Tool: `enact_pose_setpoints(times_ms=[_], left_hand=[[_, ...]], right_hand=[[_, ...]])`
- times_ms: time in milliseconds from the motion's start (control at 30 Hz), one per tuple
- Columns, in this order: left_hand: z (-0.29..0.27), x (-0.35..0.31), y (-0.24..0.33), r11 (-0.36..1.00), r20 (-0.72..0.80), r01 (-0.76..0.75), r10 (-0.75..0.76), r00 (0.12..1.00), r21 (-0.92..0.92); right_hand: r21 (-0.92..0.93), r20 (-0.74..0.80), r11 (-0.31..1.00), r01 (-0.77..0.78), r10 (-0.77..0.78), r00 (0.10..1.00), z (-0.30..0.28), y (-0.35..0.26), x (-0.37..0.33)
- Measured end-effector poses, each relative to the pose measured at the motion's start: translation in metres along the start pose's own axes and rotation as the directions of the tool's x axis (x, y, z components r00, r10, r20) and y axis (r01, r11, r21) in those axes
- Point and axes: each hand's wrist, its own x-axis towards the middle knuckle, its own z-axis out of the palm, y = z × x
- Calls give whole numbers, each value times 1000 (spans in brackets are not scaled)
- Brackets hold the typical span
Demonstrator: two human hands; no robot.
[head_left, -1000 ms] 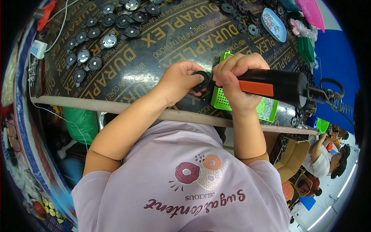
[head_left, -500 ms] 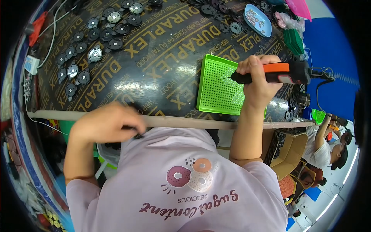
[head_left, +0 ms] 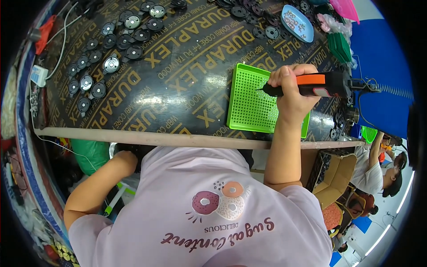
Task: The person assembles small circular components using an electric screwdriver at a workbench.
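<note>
My right hand [head_left: 293, 89] is wrapped round a black and orange electric screwdriver [head_left: 327, 83], held sideways with its thin bit pointing left. The tool is over a bright green tray [head_left: 251, 102] full of small holes, which lies near the table's front edge. A coiled cable runs from the screwdriver's back end to the right. Down below the table edge, beside my shirt, is my left hand [head_left: 126, 161]; its fingers are hidden, so what it holds, if anything, does not show. The green bag [head_left: 89, 155] is just left of it.
Several round black parts with metal discs [head_left: 111, 65] lie at the table's left; more sit at the back. A blue dish [head_left: 297, 24] of small pieces stands back right. Below the right edge is a cardboard box [head_left: 336, 175]. Another person [head_left: 371, 167] works at far right.
My left hand has dropped from the table edge to below it, its fingers going out of sight. My right hand and the screwdriver have shifted slightly left.
</note>
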Motion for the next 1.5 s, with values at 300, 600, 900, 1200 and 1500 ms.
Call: enact_pose_setpoints(times_ms=[300, 600, 900, 1200, 1500], left_hand=[[-125, -66, 27, 892, -236, -422, 379, 895, -165], [-311, -11, -67, 978, -978, -35, -208, -11, -208], [-402, 51, -48, 825, -772, 288, -560, 302, -486], [-348, 24, 18, 608, -913, -687, -193, 358, -398], [-219, 23, 87, -300, -603, -577, -6, 797, -760]], right_hand=[[50, 29, 998, -28, 27, 999, -2, -2, 0], [289, 146, 957, 30, -75, 986, -3, -35, 5], [297, 172, 955, 4, -57, 983, 3, -38, -8], [340, 91, 940, 18, -52, 995, -4, -39, 0], [466, 286, 884, -44, -103, 953, 41, -23, -9]])
